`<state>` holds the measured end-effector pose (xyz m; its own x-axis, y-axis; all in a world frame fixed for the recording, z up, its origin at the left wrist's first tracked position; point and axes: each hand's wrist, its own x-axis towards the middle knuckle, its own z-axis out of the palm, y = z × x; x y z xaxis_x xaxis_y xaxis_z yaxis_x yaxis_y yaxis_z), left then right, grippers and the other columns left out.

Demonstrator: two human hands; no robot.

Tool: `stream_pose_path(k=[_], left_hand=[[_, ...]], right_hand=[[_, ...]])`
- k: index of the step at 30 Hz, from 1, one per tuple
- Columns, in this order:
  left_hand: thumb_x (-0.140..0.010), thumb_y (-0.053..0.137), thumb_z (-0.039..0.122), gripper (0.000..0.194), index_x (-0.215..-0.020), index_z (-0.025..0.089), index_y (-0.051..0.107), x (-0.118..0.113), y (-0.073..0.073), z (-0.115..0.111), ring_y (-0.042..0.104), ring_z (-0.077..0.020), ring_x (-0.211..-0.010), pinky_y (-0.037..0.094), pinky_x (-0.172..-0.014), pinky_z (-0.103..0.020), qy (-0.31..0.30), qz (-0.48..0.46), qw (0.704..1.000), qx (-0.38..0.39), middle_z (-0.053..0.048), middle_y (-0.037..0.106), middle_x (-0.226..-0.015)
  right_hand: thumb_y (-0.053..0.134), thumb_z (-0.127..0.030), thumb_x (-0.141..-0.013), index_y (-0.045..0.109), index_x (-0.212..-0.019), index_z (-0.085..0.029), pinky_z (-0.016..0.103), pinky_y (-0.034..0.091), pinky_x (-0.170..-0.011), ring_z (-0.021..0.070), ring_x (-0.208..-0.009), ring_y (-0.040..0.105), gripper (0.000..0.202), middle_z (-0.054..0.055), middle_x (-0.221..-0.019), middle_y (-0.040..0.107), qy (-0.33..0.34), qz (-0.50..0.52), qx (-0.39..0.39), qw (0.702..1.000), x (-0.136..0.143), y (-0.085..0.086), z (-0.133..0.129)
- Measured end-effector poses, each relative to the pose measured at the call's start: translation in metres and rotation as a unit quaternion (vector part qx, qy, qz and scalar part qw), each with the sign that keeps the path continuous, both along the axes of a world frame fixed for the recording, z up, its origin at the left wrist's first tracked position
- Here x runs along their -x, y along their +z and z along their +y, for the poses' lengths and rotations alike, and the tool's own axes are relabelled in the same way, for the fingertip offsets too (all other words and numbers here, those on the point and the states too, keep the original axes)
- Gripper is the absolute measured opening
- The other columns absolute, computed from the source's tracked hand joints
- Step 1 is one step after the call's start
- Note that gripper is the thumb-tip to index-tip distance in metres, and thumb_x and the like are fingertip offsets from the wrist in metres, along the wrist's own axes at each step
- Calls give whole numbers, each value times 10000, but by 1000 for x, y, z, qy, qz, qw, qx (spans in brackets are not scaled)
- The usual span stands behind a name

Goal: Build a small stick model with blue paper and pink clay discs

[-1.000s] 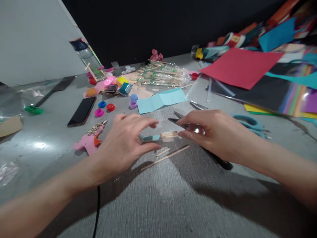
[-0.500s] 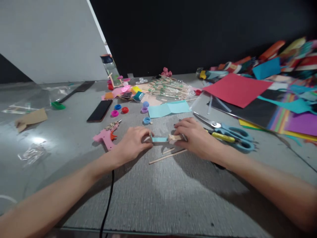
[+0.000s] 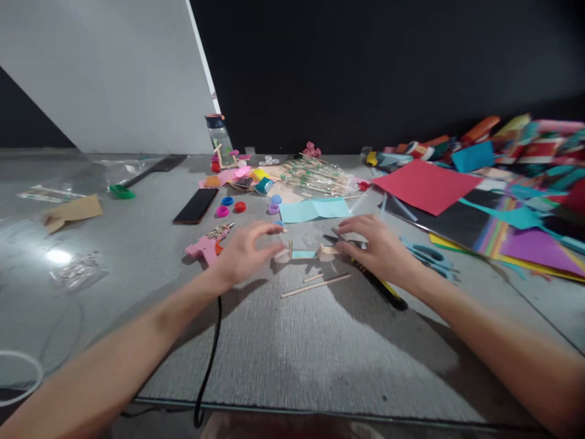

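Observation:
A small craft piece sits on the table between my hands, with a light blue paper strip joining two ends built of pale wooden sticks and whitish round parts. My left hand is beside its left end, thumb and fingers apart. At the right end, a small stick block lies close to the thumb of my right hand, whose fingers are also spread. Pliers with black and yellow handles lie partly under the right hand. Two loose wooden sticks rest in front of the piece.
Left of my left hand lies a pink glue gun with its black cord. Behind are a phone, coloured bottle caps, folded blue paper and bagged sticks. Blue scissors and red paper lie right.
Both hands have loosened from the craft piece, and their fingers have spread. More of its two ends shows. The view has shifted, and the pliers under my right hand are more exposed.

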<state>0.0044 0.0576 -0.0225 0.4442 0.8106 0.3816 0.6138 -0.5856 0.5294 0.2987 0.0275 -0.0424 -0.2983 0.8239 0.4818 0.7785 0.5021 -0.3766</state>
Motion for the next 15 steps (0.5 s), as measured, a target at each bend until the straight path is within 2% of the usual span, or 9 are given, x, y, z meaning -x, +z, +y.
stream_pose_path(k=[2,5,8,10,12,13,15], left_hand=[[-963,557,333,200,-955,192,699,13,12,3,682,-214,-1015,538,-880,-377,43,-45,998,-29,-71,750,-1042],[-974,540,356,280,-761,200,632,29,24,6,647,-176,-788,531,-727,-331,104,-93,989,-53,-27,682,-827],[-965,564,339,269,-744,202,630,34,27,2,610,-156,-743,516,-700,-315,109,-77,989,-70,-15,665,-835],[-943,603,281,129,-866,205,674,31,23,-6,634,-168,-836,521,-780,-325,79,-45,992,-91,-24,701,-934],[-942,616,248,83,-924,204,685,25,19,-16,647,-170,-879,509,-828,-327,38,-19,993,-108,-25,716,-944],[-955,608,245,101,-909,201,686,21,16,-22,649,-165,-862,502,-820,-321,15,-6,994,-110,-22,714,-907],[-981,591,247,138,-895,196,687,13,12,-32,645,-154,-824,491,-786,-307,-33,13,994,-103,-19,706,-860]], right_hand=[[574,-289,-969,672,-952,-175,405,503,-839,258,-953,655,151,116,-1008,727,-29,45,-18,998,-5,10,-3],[537,-309,-994,638,-830,-201,334,480,-682,195,-722,620,220,56,-791,682,-59,112,-22,992,-9,25,-9],[579,-283,-977,666,-882,-202,308,460,-658,171,-703,609,152,35,-777,671,-34,115,-17,993,-5,35,-18],[572,-248,-985,682,-929,-195,296,460,-681,165,-753,637,135,38,-833,697,50,37,15,998,3,35,-25],[522,-217,-1010,688,-904,-181,290,436,-675,158,-768,642,200,44,-855,700,134,-90,47,986,15,30,-31],[498,-194,-1014,687,-886,-171,291,412,-655,155,-752,632,230,49,-854,694,157,-150,54,975,22,25,-33],[472,-138,-999,677,-853,-149,300,345,-607,147,-692,589,252,58,-831,673,162,-228,50,959,35,13,-35]])
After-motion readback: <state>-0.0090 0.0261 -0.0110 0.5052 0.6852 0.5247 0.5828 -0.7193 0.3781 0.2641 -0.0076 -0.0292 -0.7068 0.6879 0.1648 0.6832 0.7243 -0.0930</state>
